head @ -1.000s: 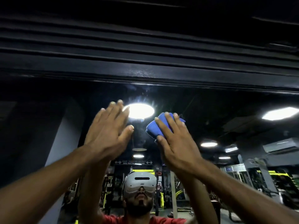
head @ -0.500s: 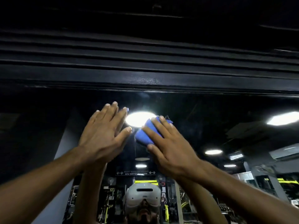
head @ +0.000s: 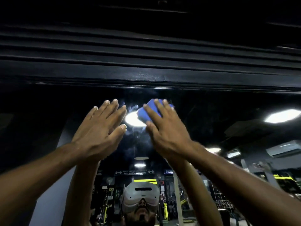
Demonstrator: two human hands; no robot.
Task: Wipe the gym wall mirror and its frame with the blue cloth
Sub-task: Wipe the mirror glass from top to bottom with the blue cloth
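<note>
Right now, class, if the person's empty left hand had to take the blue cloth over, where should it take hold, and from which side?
Probably the cloth's bare left end. The blue cloth is wadded and pressed flat on the mirror under the right hand, whose fingers cover its right part. The left hand, open beside it, could pinch that exposed bulge coming from the left.

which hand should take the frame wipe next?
Right hand: it presses the cloth on the mirror just below the frame. The left hand lies flat and bare on the glass.
</note>
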